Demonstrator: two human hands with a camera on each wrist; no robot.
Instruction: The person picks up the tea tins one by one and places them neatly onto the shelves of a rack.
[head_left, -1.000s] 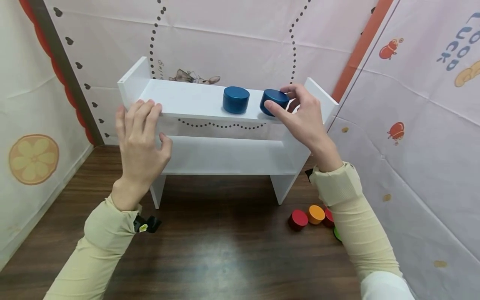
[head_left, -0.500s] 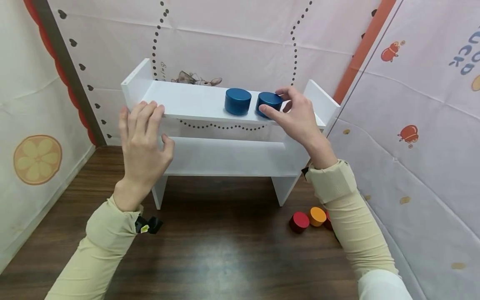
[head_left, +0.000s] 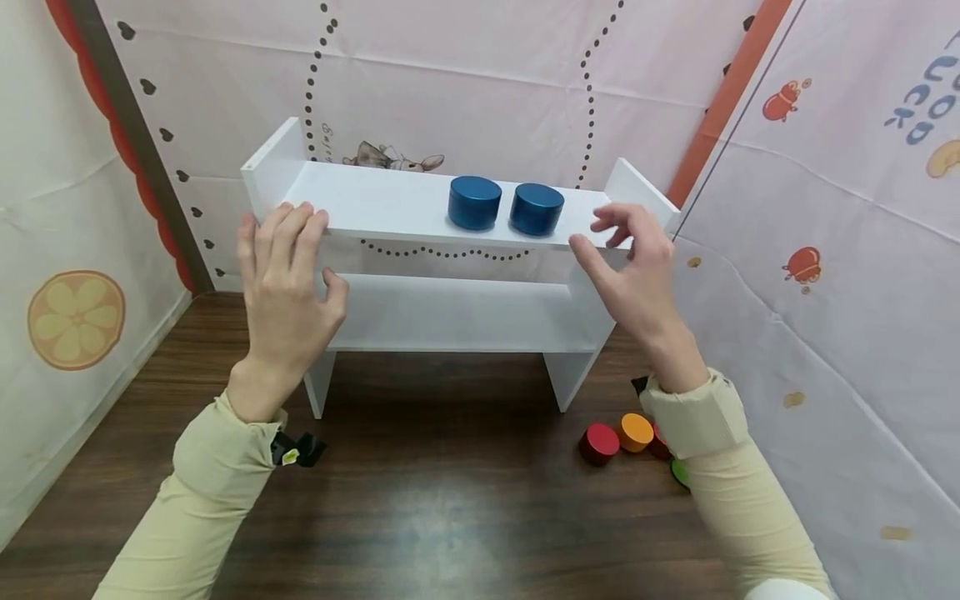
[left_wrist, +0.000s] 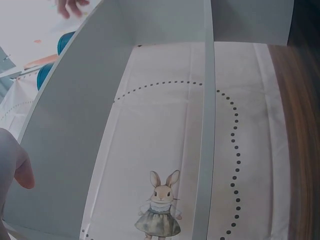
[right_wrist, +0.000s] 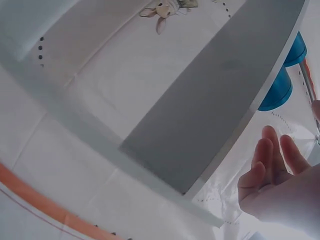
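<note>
Two blue round tins, the left one and the right one, stand side by side with a small gap on the top board of a white shelf. My right hand is apart from the tins, just right of them by the board's front edge, its fingers loosely bent around nothing. At the shelf's left end my left hand rests its fingertips on the top board's front edge. In the right wrist view both tins, the nearer blue tin included, show beyond the board, clear of the right fingers.
On the dark wooden floor, right of the shelf, sit red, orange and green round pieces, partly behind the right sleeve. A lower white board spans the shelf. Printed cloth walls stand behind and at both sides.
My right hand slid the right tin leftward toward the other one, then let go and drew back to the right and down. The left hand kept its place on the shelf.
</note>
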